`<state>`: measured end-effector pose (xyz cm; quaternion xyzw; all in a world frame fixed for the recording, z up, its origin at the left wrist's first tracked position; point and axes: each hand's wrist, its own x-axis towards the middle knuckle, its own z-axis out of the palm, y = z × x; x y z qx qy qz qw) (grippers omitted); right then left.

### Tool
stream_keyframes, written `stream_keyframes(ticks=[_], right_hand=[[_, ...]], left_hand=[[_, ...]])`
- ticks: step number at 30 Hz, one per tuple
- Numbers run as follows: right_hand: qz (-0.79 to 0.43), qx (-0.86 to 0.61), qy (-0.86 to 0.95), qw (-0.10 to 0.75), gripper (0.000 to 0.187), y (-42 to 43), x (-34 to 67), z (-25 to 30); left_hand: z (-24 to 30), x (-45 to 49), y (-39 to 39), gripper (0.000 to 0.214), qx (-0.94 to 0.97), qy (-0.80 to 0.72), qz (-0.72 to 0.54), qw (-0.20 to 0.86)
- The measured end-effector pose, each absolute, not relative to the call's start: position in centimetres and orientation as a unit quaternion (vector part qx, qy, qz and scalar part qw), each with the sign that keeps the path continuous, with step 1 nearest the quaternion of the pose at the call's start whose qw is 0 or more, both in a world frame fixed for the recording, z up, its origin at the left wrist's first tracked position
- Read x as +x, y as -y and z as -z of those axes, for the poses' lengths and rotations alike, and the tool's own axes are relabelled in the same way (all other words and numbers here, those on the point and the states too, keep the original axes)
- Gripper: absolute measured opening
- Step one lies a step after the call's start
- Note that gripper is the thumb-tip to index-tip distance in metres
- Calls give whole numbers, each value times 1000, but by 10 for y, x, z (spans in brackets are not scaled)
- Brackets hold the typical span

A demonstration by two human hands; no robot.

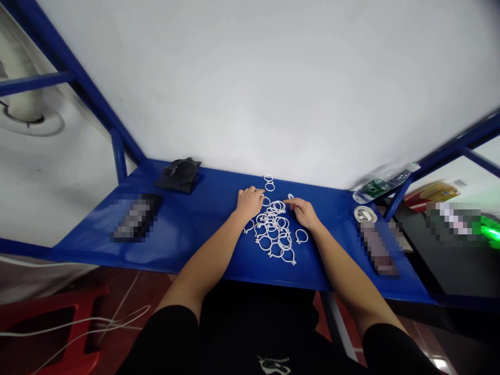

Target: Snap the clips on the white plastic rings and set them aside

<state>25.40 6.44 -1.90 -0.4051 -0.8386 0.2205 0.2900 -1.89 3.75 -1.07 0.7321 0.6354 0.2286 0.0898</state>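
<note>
A pile of several white plastic rings [273, 232] lies on the blue table [187, 229] in front of me. My left hand [250, 202] rests palm down at the pile's left edge, fingers curled onto the rings; what it holds, if anything, is hidden. My right hand [303, 212] sits at the pile's right edge, fingers pinched toward the rings. A single ring [301, 236] lies just below that hand. Two more rings [269, 183] lie apart near the wall.
A black crumpled cloth [180, 174] lies at the back left. A blurred dark object [135, 217] sits left. At the right are a plastic bottle [380, 184], a round white tape roll [365, 214] and another blurred object [378, 249]. A red stool [42, 317] stands below left.
</note>
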Motion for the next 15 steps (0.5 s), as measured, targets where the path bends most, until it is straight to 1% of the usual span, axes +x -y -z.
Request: stream_keyframes(ticks=[5, 7, 10, 12, 15], right_hand=[[-233, -422, 821, 306, 48, -60, 249, 21], [-244, -447, 802, 313, 54, -57, 248, 19], [-243, -461, 802, 293, 60, -51, 249, 12], [-224, -458, 814, 277, 57, -49, 250, 6], [-197, -467, 816, 277, 53, -47, 253, 1]], left_hand=[[9, -19, -38, 28, 732, -635, -221, 106], [9, -19, -38, 25, 731, -637, -220, 107], [8, -19, -38, 26, 736, -632, -215, 108], [7, -19, -38, 27, 734, -633, -217, 115], [7, -19, -38, 26, 725, -638, -228, 124]])
